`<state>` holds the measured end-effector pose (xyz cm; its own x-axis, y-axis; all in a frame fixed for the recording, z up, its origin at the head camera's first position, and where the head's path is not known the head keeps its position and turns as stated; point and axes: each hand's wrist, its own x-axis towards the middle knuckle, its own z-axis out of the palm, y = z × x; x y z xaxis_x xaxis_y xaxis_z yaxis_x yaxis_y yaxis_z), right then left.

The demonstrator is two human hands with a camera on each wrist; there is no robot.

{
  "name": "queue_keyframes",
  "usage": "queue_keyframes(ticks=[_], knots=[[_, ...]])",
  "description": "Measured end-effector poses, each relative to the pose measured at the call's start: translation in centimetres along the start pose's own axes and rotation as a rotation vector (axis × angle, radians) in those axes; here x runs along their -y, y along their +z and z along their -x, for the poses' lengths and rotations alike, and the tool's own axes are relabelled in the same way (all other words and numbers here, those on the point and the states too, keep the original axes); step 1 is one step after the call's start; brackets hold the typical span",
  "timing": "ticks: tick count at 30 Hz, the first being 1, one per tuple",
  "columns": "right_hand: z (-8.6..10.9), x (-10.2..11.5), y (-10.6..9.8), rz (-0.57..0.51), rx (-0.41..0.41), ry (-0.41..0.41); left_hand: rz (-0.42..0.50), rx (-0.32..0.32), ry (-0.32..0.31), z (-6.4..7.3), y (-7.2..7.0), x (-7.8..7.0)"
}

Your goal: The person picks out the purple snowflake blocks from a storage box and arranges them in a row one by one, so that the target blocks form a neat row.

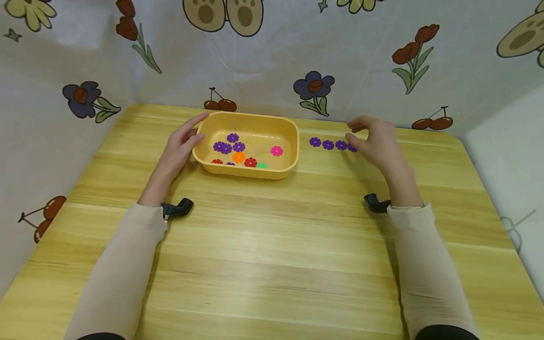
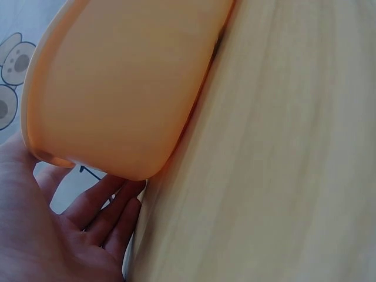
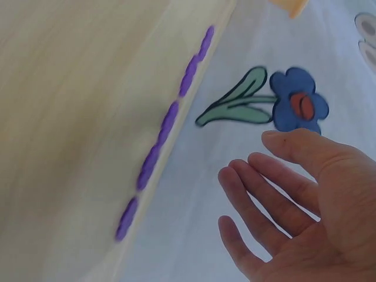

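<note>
A yellow plastic tub (image 1: 246, 174) stands on the table, with my left hand (image 1: 180, 144) at its left end. The thumb lies at the rim and the fingers reach along the outside wall; the left wrist view shows them against the tub's end (image 2: 117, 117). My right hand (image 1: 378, 144) hovers at the right end of a row of purple notched discs (image 1: 328, 145). In the right wrist view its fingers (image 3: 270, 200) are spread and loosely bent, with nothing between them. The purple row (image 3: 167, 123) lies near the table's far edge.
Inside the tub lie several purple discs (image 1: 232, 137), an orange disc (image 1: 239, 157), red discs (image 1: 250, 162), a pink disc (image 1: 276, 151) and a green disc (image 1: 261, 165), partly hidden by the front wall. A patterned cloth (image 1: 263, 61) hangs behind the wooden table (image 1: 272, 245).
</note>
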<state>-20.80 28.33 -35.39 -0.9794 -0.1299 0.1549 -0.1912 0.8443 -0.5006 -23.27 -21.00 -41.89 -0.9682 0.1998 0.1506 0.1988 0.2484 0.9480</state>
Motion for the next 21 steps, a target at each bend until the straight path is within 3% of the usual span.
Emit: queue_keyframes(ticks=[14, 21], knots=[[-2.1, 4.9, 2.6, -0.050, -0.043, -0.110, 0.036, 0.012, -0.002, 0.0, 0.3, 0.2], [-3.2, 8.1, 4.2, -0.091, -0.015, -0.159, 0.006, -0.007, 0.001, 0.0, 0.0, 0.4]])
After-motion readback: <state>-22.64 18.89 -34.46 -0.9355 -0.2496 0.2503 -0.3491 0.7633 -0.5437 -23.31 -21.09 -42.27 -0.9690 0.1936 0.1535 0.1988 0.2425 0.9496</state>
